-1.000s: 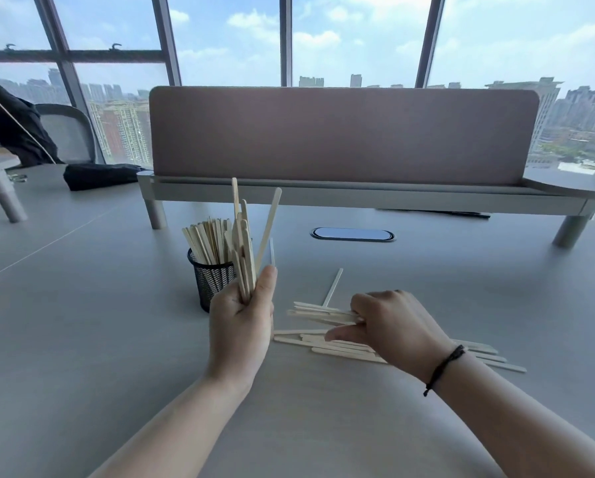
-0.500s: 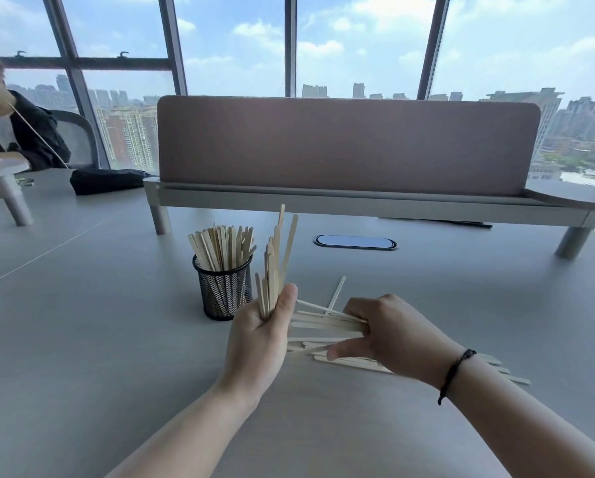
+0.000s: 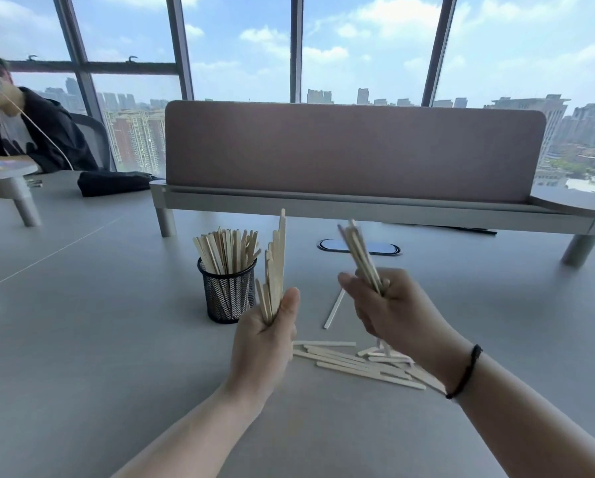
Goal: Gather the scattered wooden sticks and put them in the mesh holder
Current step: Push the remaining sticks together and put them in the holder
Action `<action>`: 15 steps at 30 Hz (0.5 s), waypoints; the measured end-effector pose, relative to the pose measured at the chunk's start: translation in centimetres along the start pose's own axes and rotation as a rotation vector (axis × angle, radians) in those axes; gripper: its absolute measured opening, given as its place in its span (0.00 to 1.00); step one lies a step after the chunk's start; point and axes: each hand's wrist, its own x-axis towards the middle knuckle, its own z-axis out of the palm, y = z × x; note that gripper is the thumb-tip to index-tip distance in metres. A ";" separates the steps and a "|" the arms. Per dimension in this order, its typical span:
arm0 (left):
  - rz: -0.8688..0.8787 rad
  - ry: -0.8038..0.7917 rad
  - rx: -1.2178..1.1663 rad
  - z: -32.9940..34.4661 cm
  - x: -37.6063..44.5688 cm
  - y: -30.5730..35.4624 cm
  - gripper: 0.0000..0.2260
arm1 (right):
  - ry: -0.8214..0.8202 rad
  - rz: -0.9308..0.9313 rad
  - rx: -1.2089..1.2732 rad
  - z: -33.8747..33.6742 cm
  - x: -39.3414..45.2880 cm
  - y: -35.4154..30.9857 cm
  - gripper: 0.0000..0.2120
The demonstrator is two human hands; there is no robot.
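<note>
I look down over two bare forearms that reach in from the near edge of the grey tabletop. The right wrist wears a thin black bracelet.

Just past the wrists, toward the middle of the tabletop, a loose heap of wooden sticks lies flat, overlapping. One single stick lies apart, just beyond the heap.

What has changed: half a second ago the right hand was low over the heap, gathering sticks. Now it is lifted clear, fingers curled tight around a fresh right bundle that tilts up and leftward, blurred by motion. A few sticks poke out below the fist.

The left hand has stayed raised beside it, gripping its own left bundle between thumb and fingers. That fan of sticks stands nearly upright. The two hands are near each other but apart.

I judge the step in hand to be joining the two bundles, or carrying them to the holder. The heap shows the task is not done.

Farther back, just left of the left bundle, the black mesh holder stands upright, already crowded with stored sticks.

Beyond it a dark oval cable port sits in the tabletop. Behind that a low shelf carries a mauve divider panel. At the far left corner another person in dark clothes sits. Tall windows show a city skyline.
</note>
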 end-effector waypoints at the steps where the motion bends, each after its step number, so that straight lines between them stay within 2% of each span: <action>1: 0.008 -0.021 0.015 0.1 0.0 -0.1 0.28 | 0.045 0.003 0.214 0.5 0.3 -0.9 0.25; 3: 0.018 -0.068 0.031 0.2 -0.3 -0.2 0.29 | 0.117 0.012 0.485 1.6 0.9 -2.4 0.26; 5: 0.005 -0.101 0.000 0.4 -0.6 -0.1 0.32 | 0.147 0.006 0.553 2.5 1.3 -3.1 0.28; 7: -0.007 -0.112 -0.021 0.6 -0.8 0.1 0.32 | 0.159 -0.001 0.525 3.4 1.6 -2.7 0.29; 12: 0.006 -0.072 0.040 0.9 -0.7 0.1 0.23 | 0.131 0.028 0.411 5.5 0.7 0.4 0.27; 15: 0.018 -0.069 0.077 0.9 -0.6 -0.3 0.21 | 0.104 0.058 0.380 6.0 0.3 1.5 0.27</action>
